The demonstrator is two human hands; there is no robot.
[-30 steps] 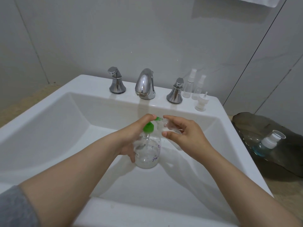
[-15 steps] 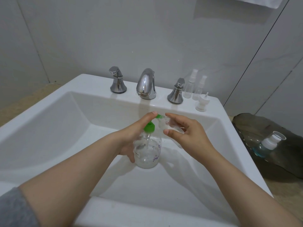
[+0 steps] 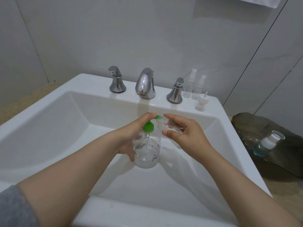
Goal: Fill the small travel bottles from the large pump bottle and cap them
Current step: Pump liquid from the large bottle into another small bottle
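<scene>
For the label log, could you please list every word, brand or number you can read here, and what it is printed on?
Pump bottle: purple print on its clear wall, too blurred to read.
Nothing else in view carries legible text.

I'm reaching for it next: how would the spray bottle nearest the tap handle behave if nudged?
Probably very light: the spray bottle looks clear and empty. It is tall and narrow, so likely to tip, perhaps against the other bottle right beside it. The glossy sink ledge might let it slide.
</scene>
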